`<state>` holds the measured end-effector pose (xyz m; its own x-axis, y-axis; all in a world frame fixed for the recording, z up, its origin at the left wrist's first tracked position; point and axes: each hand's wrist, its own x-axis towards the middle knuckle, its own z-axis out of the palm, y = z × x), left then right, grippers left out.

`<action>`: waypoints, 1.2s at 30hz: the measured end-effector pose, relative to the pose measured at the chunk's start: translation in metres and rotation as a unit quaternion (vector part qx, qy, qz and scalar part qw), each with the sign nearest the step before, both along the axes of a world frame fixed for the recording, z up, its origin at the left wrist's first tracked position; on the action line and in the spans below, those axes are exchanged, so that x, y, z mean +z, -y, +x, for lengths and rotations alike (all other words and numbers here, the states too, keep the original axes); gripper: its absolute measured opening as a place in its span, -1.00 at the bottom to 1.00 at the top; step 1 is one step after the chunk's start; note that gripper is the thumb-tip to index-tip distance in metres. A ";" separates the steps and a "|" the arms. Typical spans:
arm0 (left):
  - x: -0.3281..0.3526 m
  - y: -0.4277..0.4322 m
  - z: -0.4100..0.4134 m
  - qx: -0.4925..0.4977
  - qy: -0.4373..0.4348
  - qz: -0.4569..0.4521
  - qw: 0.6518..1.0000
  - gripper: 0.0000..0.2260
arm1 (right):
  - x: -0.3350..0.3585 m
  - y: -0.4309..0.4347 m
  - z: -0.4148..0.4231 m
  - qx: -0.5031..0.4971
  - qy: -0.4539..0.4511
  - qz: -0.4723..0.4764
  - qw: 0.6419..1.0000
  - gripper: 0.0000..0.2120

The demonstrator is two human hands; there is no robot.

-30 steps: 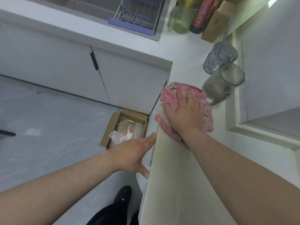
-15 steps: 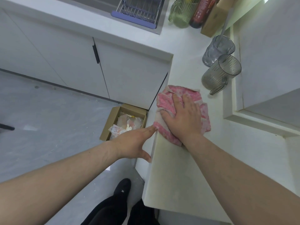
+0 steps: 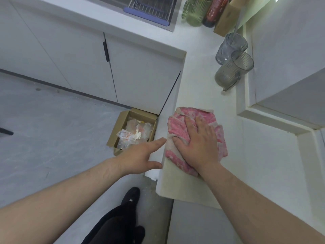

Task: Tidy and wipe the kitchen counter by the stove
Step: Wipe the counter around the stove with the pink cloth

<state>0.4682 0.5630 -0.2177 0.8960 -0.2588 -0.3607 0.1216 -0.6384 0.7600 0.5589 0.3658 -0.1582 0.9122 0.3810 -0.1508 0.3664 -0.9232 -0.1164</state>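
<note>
A pink and white cloth (image 3: 179, 127) lies bunched on the white counter (image 3: 198, 95) near its front edge. My right hand (image 3: 198, 147) lies flat on the cloth with straight fingers and presses it down. Just off the counter's edge, my left hand (image 3: 140, 154) is held out with fingers extended, its fingertips beside the cloth's left side, holding nothing.
Two grey ribbed cups (image 3: 232, 69) stand by the wall ledge at the right. A green jug (image 3: 195, 9), a dark red bottle (image 3: 213, 11) and a wooden block (image 3: 226, 16) stand at the back. A cardboard box (image 3: 123, 120) with wrappers sits on the floor. A dish rack (image 3: 151, 9) sits in the sink.
My right hand and the cloth have slid back toward me along the counter, away from the cups. My left hand stays at the edge beside the cloth.
</note>
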 end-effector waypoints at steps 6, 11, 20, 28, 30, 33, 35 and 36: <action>0.010 0.007 -0.014 0.002 0.000 0.015 1.000 -0.29 | 0.004 0.021 -0.053 0.009 -0.023 -0.007 1.000 -0.19; 0.017 0.016 -0.030 0.013 -0.009 0.035 0.999 -0.38 | 0.006 0.035 -0.091 0.011 -0.035 -0.014 0.999 -0.19; 0.025 0.016 -0.034 -0.002 0.001 0.060 0.998 -0.38 | 0.006 0.027 -0.120 -0.032 -0.047 -0.034 0.998 -0.12; 0.035 0.020 -0.035 -0.019 0.009 0.094 0.995 -0.42 | 0.009 0.044 -0.122 0.008 -0.057 -0.026 0.998 -0.12; 0.038 0.020 -0.034 -0.022 0.004 0.110 0.994 -0.40 | 0.010 0.066 -0.121 0.008 -0.049 -0.034 0.998 -0.14; 0.039 0.022 -0.035 -0.024 0.004 0.109 0.994 -0.38 | 0.011 0.102 -0.118 -0.024 -0.053 -0.046 0.997 -0.12; 0.041 0.021 -0.034 -0.023 0.004 0.104 0.994 -0.38 | 0.012 0.118 -0.115 -0.044 -0.057 -0.051 0.996 -0.10; 0.041 0.021 -0.033 -0.025 0.006 0.104 0.994 -0.38 | 0.011 0.121 -0.115 -0.050 -0.055 -0.053 0.996 -0.09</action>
<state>0.4351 0.5425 -0.1768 0.8888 -0.2246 -0.3995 0.0766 -0.7865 0.6128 0.4442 0.2448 -0.1471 0.9203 0.2665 -0.2865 0.2630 -0.9634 -0.0514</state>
